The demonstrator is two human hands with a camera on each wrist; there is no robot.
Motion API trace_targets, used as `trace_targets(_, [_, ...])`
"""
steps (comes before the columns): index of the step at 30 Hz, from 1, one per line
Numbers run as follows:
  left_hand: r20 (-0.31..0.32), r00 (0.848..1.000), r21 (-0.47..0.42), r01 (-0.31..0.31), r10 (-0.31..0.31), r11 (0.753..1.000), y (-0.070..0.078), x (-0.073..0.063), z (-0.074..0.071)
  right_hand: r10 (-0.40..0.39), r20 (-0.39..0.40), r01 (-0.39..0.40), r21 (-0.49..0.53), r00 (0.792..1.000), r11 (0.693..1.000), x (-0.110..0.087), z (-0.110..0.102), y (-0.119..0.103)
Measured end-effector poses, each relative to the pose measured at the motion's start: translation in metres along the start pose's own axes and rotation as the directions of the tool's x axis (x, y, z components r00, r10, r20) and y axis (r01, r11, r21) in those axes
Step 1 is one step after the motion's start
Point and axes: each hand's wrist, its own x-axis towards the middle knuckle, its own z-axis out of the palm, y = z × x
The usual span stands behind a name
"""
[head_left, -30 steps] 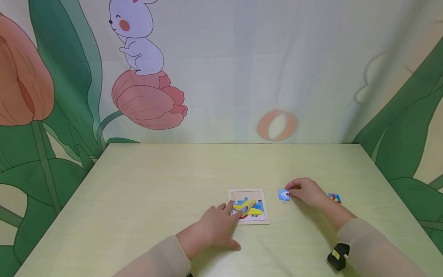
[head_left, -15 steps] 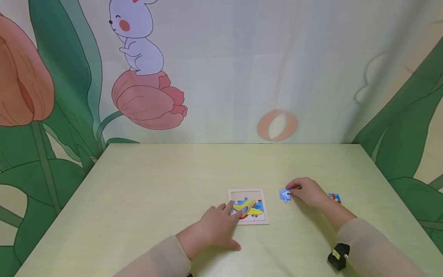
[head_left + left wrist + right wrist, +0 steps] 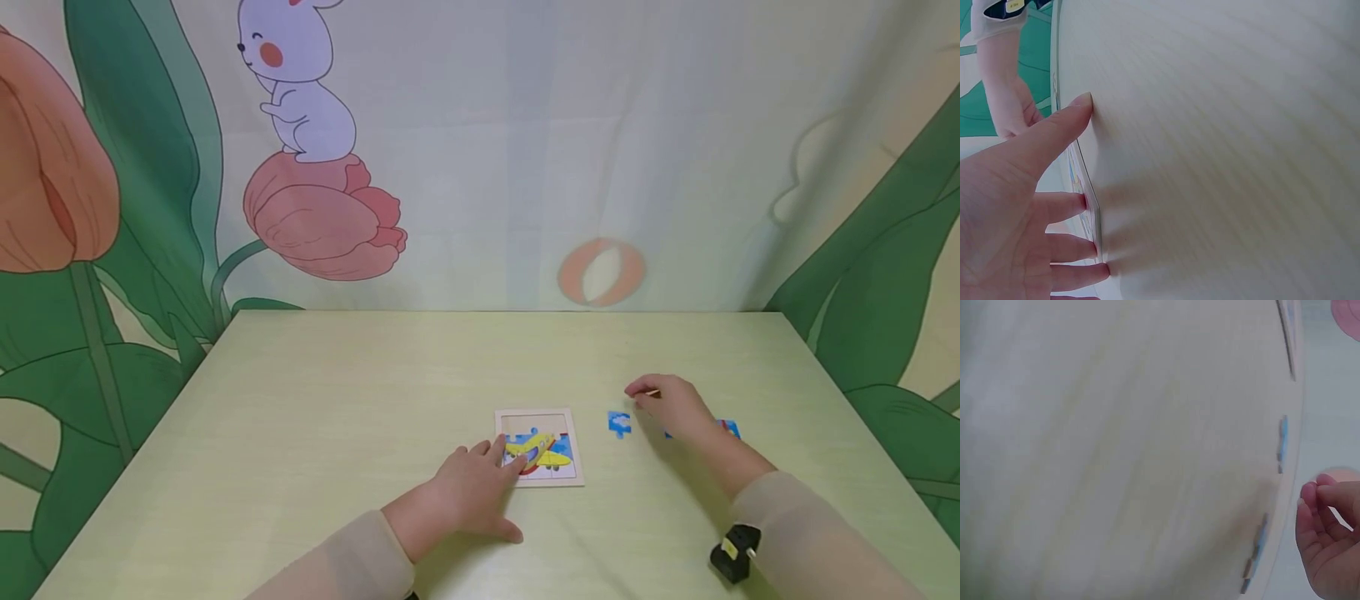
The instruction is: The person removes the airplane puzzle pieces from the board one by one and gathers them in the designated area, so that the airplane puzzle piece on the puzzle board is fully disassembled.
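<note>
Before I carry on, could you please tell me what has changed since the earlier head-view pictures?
The right hand has let go of the blue puzzle piece and lifted off it; the piece lies slightly further right. The left hand stays on the puzzle frame, which has not moved.

The left hand (image 3: 472, 489) is resting palm down, fingers and thumb spread apart. Farther forward on its right, the right hand (image 3: 672, 407) is hovering with fingers bent, thumb meeting fingertips (both forearms (image 3: 733, 460) are slanting inward).
</note>
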Motion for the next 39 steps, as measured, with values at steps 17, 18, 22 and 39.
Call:
trace_targets(17, [0.006,1.000,0.029,0.009,-0.009,1.000,0.002,-0.001,-0.004,-0.083,0.201,0.050,0.167,0.976,0.985,-0.004,0.039,-0.028])
trace_targets(18, [0.006,1.000,0.028,0.007,-0.007,1.000,0.002,-0.002,-0.005,-0.086,0.213,0.053,0.156,0.973,0.986,-0.005,0.042,-0.031])
trace_targets(22, [-0.004,1.000,0.034,-0.006,0.006,0.999,0.002,-0.001,-0.004,-0.138,0.233,0.118,0.095,0.963,0.988,-0.008,0.049,-0.043])
trace_targets(39, [-0.052,0.997,0.015,-0.053,0.054,0.998,0.023,0.015,0.000,-0.342,0.296,0.383,-0.095,0.892,0.919,-0.014,0.058,-0.053])
